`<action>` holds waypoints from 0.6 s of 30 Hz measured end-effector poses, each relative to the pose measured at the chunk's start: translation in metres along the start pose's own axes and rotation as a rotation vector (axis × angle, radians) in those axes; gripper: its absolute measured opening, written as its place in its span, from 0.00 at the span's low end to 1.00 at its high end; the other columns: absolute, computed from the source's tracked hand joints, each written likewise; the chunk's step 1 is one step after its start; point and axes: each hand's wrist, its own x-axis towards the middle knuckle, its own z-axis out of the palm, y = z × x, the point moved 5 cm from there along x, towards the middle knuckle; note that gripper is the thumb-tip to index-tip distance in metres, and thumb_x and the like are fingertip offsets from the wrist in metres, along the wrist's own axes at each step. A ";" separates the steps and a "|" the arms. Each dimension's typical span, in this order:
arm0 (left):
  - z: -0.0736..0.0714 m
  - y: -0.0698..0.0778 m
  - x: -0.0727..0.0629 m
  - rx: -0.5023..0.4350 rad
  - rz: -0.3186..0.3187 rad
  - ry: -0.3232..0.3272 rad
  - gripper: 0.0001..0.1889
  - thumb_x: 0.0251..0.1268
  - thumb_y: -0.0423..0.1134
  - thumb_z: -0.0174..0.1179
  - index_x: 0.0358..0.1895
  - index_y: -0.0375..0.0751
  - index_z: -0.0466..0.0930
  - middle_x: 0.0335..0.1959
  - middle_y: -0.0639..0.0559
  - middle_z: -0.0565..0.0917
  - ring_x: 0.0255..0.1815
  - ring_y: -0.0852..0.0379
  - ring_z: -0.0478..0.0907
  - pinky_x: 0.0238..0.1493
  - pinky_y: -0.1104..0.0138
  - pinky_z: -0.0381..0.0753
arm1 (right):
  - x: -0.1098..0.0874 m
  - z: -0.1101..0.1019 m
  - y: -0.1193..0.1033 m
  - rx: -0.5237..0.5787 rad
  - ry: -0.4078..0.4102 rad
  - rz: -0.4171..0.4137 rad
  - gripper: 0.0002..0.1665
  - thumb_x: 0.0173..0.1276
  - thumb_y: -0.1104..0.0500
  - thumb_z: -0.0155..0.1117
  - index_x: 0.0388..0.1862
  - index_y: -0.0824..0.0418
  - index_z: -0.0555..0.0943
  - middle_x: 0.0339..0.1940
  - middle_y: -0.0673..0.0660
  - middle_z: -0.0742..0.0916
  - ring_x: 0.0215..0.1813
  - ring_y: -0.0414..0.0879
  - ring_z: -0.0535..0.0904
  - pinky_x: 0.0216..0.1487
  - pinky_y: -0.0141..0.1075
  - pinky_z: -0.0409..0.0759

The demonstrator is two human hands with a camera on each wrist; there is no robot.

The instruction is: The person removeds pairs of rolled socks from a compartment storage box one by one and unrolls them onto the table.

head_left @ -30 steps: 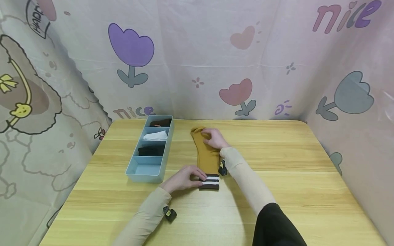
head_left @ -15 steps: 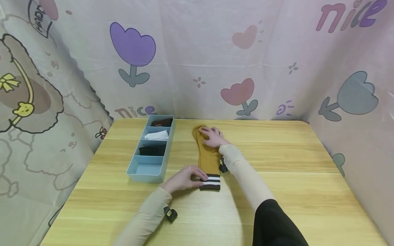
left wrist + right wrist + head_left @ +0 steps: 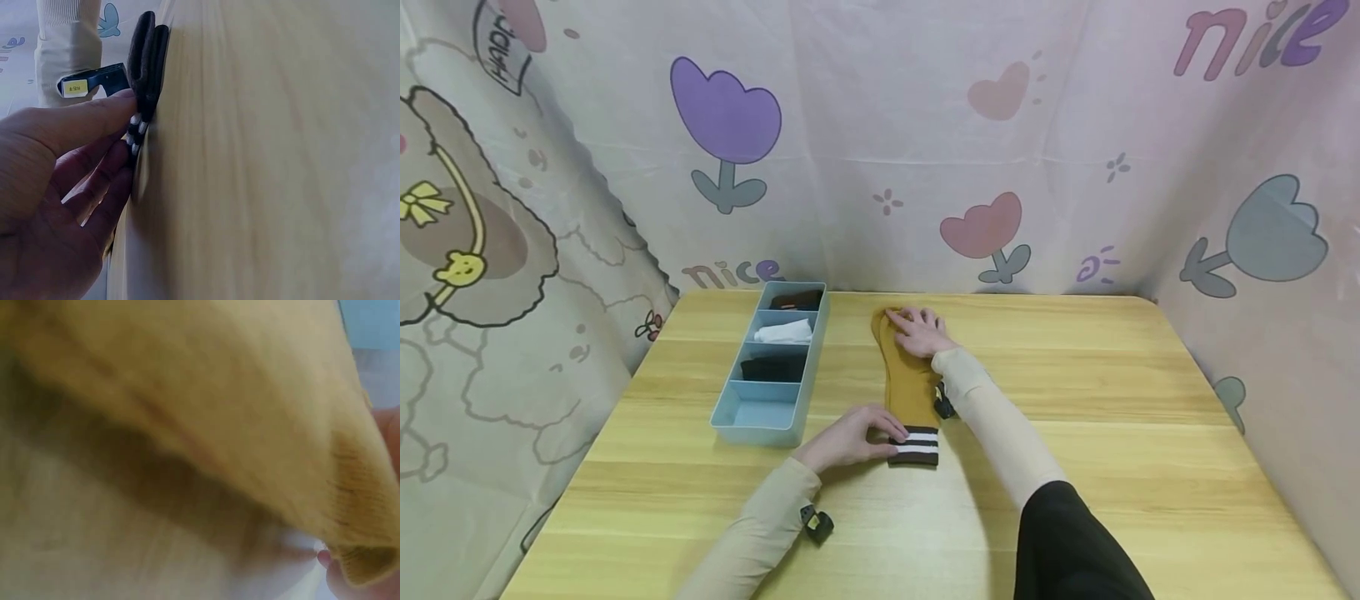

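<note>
Wood-grain tabletop (image 3: 1045, 500) bears a mustard sock (image 3: 910, 396), its long axis running away from the person. Nearer, the left hand (image 3: 848, 438) rests parted thumb and fingertips on its striped cuff (image 3: 917, 452); farther, the right hand (image 3: 922, 335), fingers spread, touches the foot end (image 3: 883, 337).

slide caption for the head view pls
Left hand at a striped cuff, right hand on mustard sock fabric, blue four-compartment box alongside.
</note>
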 end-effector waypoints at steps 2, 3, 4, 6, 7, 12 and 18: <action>0.000 0.000 -0.001 -0.001 -0.002 -0.001 0.09 0.62 0.34 0.70 0.44 0.40 0.90 0.49 0.50 0.89 0.54 0.52 0.83 0.63 0.63 0.78 | -0.002 -0.003 0.003 0.071 0.021 -0.010 0.33 0.81 0.52 0.45 0.82 0.47 0.56 0.83 0.55 0.61 0.80 0.63 0.50 0.79 0.61 0.45; 0.000 0.000 -0.001 0.000 -0.002 -0.001 0.09 0.62 0.34 0.70 0.44 0.41 0.90 0.49 0.50 0.89 0.55 0.52 0.83 0.64 0.63 0.78 | -0.003 -0.005 0.005 0.106 0.031 -0.014 0.33 0.81 0.53 0.46 0.82 0.49 0.57 0.83 0.55 0.62 0.80 0.63 0.50 0.79 0.61 0.45; 0.000 0.000 -0.001 0.005 -0.001 -0.002 0.09 0.62 0.34 0.70 0.45 0.41 0.90 0.50 0.50 0.89 0.55 0.52 0.83 0.64 0.62 0.78 | -0.004 -0.007 0.007 0.131 0.041 -0.020 0.32 0.80 0.54 0.48 0.81 0.50 0.59 0.82 0.55 0.64 0.80 0.63 0.51 0.79 0.61 0.45; 0.000 0.000 -0.002 0.023 0.006 -0.007 0.10 0.62 0.35 0.69 0.46 0.42 0.89 0.50 0.50 0.89 0.55 0.52 0.83 0.64 0.62 0.77 | -0.006 -0.009 0.010 0.153 0.045 -0.028 0.30 0.80 0.54 0.49 0.79 0.51 0.63 0.82 0.55 0.65 0.80 0.63 0.52 0.79 0.61 0.45; 0.000 0.000 -0.003 0.038 0.012 -0.011 0.10 0.62 0.35 0.69 0.47 0.42 0.89 0.50 0.50 0.88 0.56 0.52 0.82 0.64 0.61 0.77 | -0.006 -0.009 0.012 0.138 0.041 -0.031 0.30 0.80 0.53 0.47 0.79 0.50 0.63 0.82 0.54 0.65 0.80 0.63 0.52 0.78 0.62 0.45; 0.001 0.005 -0.004 0.116 0.034 -0.040 0.12 0.65 0.33 0.65 0.49 0.46 0.88 0.51 0.51 0.86 0.56 0.53 0.80 0.64 0.60 0.77 | -0.009 -0.010 0.018 0.035 0.022 -0.019 0.29 0.82 0.47 0.39 0.79 0.48 0.65 0.82 0.53 0.64 0.79 0.64 0.53 0.76 0.62 0.49; 0.002 0.008 -0.006 0.185 -0.006 -0.037 0.14 0.62 0.29 0.58 0.45 0.47 0.89 0.49 0.53 0.85 0.54 0.55 0.79 0.62 0.61 0.79 | -0.014 -0.013 0.024 0.001 0.011 0.036 0.30 0.83 0.46 0.39 0.80 0.48 0.63 0.81 0.53 0.64 0.79 0.64 0.52 0.75 0.62 0.49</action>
